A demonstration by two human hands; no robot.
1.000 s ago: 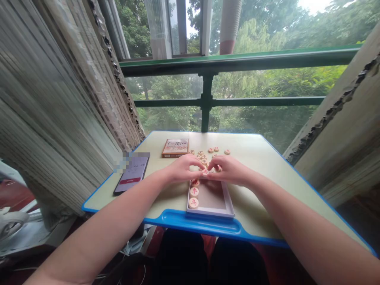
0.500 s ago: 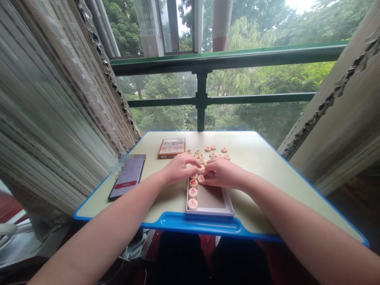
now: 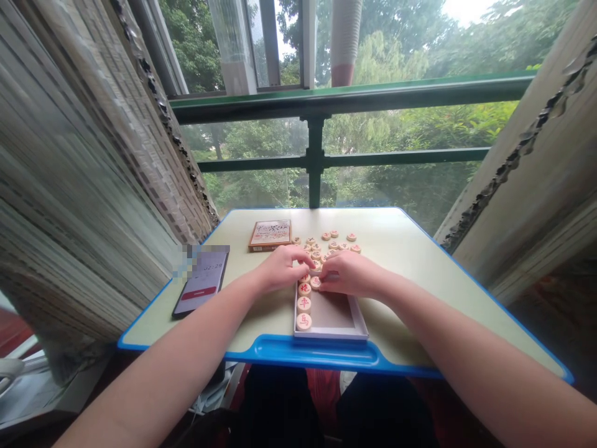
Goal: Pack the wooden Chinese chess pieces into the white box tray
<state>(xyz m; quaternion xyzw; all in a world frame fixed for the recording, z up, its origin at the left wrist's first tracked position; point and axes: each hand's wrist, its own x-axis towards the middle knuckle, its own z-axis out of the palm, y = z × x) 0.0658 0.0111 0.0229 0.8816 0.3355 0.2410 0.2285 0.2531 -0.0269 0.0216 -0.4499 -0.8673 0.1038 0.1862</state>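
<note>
A shallow white box tray [image 3: 362, 323] lies near the table's front edge. Down its left side runs a column of round pieces with red characters, the lowest piece [image 3: 304, 322] in the front corner. My left hand [image 3: 285, 267] is over the tray's far left corner, thumb and forefinger apart, beside the column's far end. My right hand [image 3: 347, 272] has its fingertips on a red-marked piece [image 3: 316, 283] in the second column. Beyond my hands, several loose pieces [image 3: 316, 256] lie on the table, partly hidden by my fingers.
A flat printed box [image 3: 270, 234] lies at the back left of the table [image 3: 401, 242]. A phone [image 3: 201, 281] rests at the left edge. The blue front rim [image 3: 317, 351] has a moulded trough. Curtains hang on both sides.
My left thumb and forefinger have moved slightly left, off the piece near the tray's far edge. My right hand has stayed almost in place. The view has shifted a little.
</note>
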